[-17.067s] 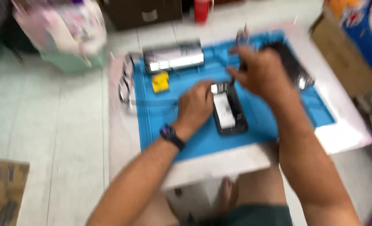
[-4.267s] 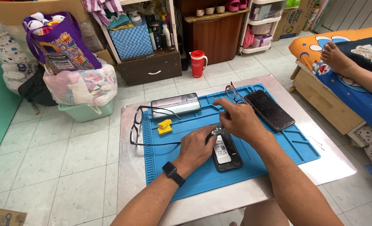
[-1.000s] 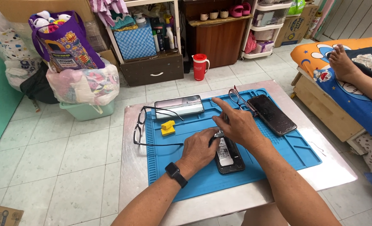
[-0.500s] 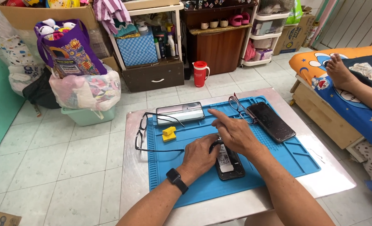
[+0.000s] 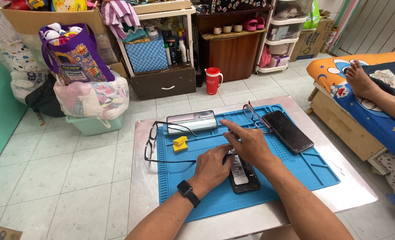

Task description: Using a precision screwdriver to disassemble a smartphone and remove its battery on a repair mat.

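Opened phone point(image 5: 243, 173) on blue mat point(image 5: 295, 166), back off, innards showing; left hand point(image 5: 213, 166) pins it flat, right hand point(image 5: 249, 144) fingers loose, pointing; reassembly undone

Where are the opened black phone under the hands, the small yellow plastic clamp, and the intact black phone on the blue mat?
opened black phone point(image 5: 244, 177), head view, exposed inner back
small yellow plastic clamp point(image 5: 179, 143), head view, top face
intact black phone point(image 5: 287, 131), head view, dark screen centre
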